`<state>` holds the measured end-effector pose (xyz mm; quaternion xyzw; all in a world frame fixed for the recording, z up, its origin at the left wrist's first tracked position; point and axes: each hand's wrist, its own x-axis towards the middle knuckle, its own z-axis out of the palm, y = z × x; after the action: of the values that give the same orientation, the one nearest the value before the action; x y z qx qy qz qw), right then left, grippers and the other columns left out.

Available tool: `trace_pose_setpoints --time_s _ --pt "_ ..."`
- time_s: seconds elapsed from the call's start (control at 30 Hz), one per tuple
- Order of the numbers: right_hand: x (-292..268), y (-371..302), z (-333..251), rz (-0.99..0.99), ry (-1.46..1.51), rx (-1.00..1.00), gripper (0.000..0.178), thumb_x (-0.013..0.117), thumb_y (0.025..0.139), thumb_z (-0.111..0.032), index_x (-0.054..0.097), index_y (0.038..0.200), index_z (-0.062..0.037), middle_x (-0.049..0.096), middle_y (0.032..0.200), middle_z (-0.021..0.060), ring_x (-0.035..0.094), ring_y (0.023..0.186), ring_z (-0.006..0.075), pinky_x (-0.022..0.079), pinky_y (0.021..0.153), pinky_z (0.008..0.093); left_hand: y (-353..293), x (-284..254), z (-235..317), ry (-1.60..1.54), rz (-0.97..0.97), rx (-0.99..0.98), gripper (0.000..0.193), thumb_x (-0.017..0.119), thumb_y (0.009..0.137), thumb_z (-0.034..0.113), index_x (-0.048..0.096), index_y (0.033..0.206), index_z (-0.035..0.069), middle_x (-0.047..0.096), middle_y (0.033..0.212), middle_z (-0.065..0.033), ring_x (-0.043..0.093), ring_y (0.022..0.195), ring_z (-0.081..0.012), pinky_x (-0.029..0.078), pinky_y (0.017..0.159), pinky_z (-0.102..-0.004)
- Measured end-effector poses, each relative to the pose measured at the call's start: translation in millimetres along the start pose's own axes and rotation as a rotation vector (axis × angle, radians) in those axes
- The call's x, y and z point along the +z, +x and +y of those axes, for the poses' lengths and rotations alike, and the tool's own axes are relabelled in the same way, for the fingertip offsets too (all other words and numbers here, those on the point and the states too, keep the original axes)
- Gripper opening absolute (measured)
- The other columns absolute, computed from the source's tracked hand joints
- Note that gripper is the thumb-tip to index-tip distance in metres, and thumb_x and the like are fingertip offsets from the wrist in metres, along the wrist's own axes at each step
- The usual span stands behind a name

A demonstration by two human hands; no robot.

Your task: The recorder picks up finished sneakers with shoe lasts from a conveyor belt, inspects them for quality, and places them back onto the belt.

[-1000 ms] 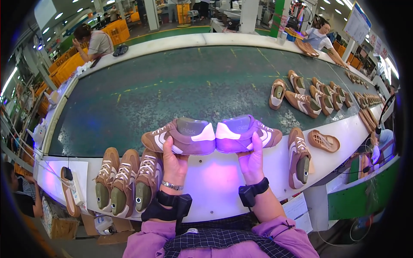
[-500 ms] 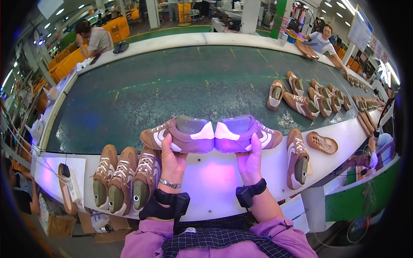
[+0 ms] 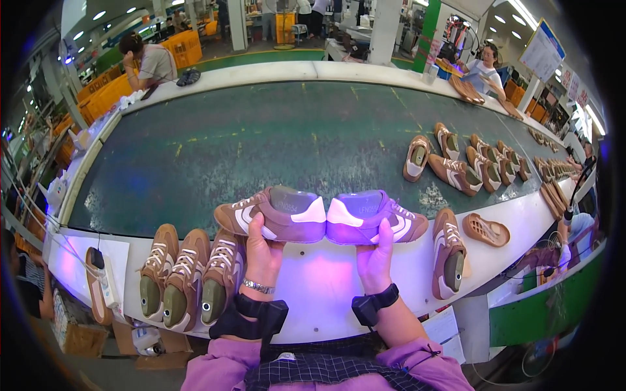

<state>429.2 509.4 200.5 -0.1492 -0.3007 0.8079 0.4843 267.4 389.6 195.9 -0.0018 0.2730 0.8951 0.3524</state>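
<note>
My left hand [image 3: 263, 259] grips a brown sneaker [image 3: 282, 223] with white side stripes, thumb on its near side. In my right hand [image 3: 375, 260] is the matching sneaker [image 3: 375, 221], held the same way. The two shoes are level, toes outward, their white heels nearly touching. Each has a greenish shoe last [image 3: 291, 199] inside. Purple light falls on them and on the white ledge [image 3: 326, 277] below. To the left of my left hand stand three similar sneakers [image 3: 186, 267] with lasts in them. Another lone sneaker [image 3: 448, 244] stands right of my right hand.
A brown rubber sole [image 3: 486, 230] lies at the right. Several sneakers [image 3: 484, 166] sit on the green conveyor belt [image 3: 261, 143]. A loose sole [image 3: 98, 287] and a white power strip [image 3: 112, 287] are at the left. Two people [image 3: 147, 62] sit across the belt.
The whole view has shifted slightly downward in the picture. Both shoes stay gripped, heels still together. The person at the far right has drawn an outstretched arm back.
</note>
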Motion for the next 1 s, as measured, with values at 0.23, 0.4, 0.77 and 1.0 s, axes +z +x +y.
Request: trace_pose_setpoints --time_s 0.23,0.4,0.77,1.0 --pt "-3.4 2.8 -6.1 0.013 0.005 0.023 0.044 0.059 0.088 -0.028 0.045 0.124 -0.0069 0.054 0.117 0.0056 0.054 0.108 0.0181 0.044 0.095 0.0368 -3.8 -3.3 4.5 0.069 -0.05 0.07 0.048 0.065 0.081 0.028 0.048 0.123 0.01 0.055 0.117 -0.003 0.054 0.107 -0.0187 0.047 0.091 -0.0365" --pt "-13.2 7.0 -6.0 0.009 -0.021 0.045 0.045 0.062 0.085 -0.027 0.046 0.122 -0.0079 0.055 0.112 0.0031 0.056 0.103 0.015 0.048 0.089 0.0325 -7.0 -1.5 6.5 0.157 -0.069 0.11 0.052 0.066 0.079 0.031 0.048 0.123 0.01 0.055 0.117 -0.0034 0.052 0.109 -0.0192 0.044 0.094 -0.0365" --pt "-12.1 10.3 -7.9 0.034 -0.177 -0.004 0.042 0.06 0.087 -0.03 0.048 0.121 -0.0076 0.058 0.111 0.0039 0.058 0.102 0.0159 0.047 0.089 0.0322 -1.0 -7.9 6.2 0.167 -0.056 0.118 0.05 0.065 0.079 0.021 0.046 0.124 0.009 0.054 0.117 -0.0033 0.053 0.109 -0.0183 0.046 0.093 -0.0344" --pt "-3.7 4.8 -11.7 -0.02 0.0 0.123 0.057 0.057 0.086 -0.04 0.04 0.13 -0.0074 0.052 0.122 0.0094 0.055 0.11 0.0218 0.044 0.095 0.0371 -8.7 -2.2 1.2 0.031 -0.145 -0.038 0.049 0.062 0.081 0.029 0.048 0.124 0.009 0.055 0.118 -0.0051 0.054 0.109 -0.0209 0.044 0.095 -0.0366"
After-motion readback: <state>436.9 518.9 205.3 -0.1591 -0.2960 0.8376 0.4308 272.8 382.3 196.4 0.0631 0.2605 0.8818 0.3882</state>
